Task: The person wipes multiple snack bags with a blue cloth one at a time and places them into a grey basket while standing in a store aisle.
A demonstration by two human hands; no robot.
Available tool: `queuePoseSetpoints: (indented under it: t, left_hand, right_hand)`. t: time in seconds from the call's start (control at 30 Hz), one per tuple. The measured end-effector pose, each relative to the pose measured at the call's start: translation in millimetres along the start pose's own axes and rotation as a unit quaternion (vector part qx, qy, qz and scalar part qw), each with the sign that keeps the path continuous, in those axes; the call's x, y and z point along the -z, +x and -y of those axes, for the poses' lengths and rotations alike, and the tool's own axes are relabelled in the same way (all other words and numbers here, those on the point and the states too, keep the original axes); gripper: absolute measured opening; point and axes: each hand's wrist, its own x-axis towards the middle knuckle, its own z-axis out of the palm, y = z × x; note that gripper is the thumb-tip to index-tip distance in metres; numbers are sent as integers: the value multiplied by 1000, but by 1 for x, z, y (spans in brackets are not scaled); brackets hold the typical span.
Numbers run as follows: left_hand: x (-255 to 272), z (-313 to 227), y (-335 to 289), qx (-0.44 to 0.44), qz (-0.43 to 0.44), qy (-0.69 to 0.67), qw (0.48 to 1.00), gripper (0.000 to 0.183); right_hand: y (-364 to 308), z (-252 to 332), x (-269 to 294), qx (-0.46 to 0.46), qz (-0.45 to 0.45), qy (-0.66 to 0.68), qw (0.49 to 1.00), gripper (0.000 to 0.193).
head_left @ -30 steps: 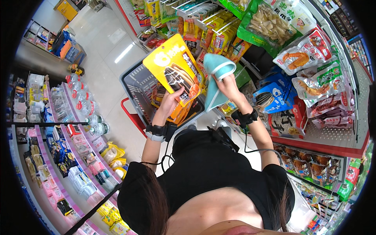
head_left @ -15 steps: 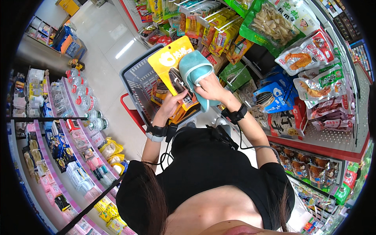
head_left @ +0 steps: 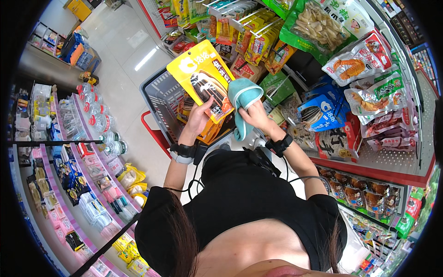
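Note:
My left hand (head_left: 199, 119) grips a yellow snack bag (head_left: 202, 76) of sunflower seeds by its lower edge, thumb on its front. The bag is tilted and its printed front faces me. Bunched in my right hand (head_left: 255, 115) is a teal cloth (head_left: 245, 94), held close to the bag's right side. Beneath them stands a grey shopping basket (head_left: 157, 85) with a red handle (head_left: 152, 134). More yellow and orange bags (head_left: 213, 131) lie inside it, partly hidden by my left hand and the bag.
Hooks on the right hold hanging snack packs (head_left: 258, 46). Blue seed bags (head_left: 321, 111) and vacuum-packed meats (head_left: 376, 99) fill a red-edged perforated shelf (head_left: 392, 161). Left shelves hold small packages and bottles (head_left: 99, 121). Tiled floor (head_left: 122, 51) runs ahead.
The cloth has come off the bag's front and moved right, uncovering more of the printed face. The bag has shifted slightly left and turned more toward me.

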Motion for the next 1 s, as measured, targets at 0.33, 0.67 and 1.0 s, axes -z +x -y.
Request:
queuePoseSetpoints:
  t: [0.33,0.67,1.0]
  left_hand:
    - [-4,16,5,3,-79,-35,996,30]
    - [-3,8,4,-31,-55,18,998,32]
    - [-10,19,15,-38,-75,9,996,32]
  right_hand:
    - [15,17,5,90,15,2,996,33]
    - [19,13,1,48,-6,6,999,35]
    - [20,-6,-14,-63,-109,10,992,31]
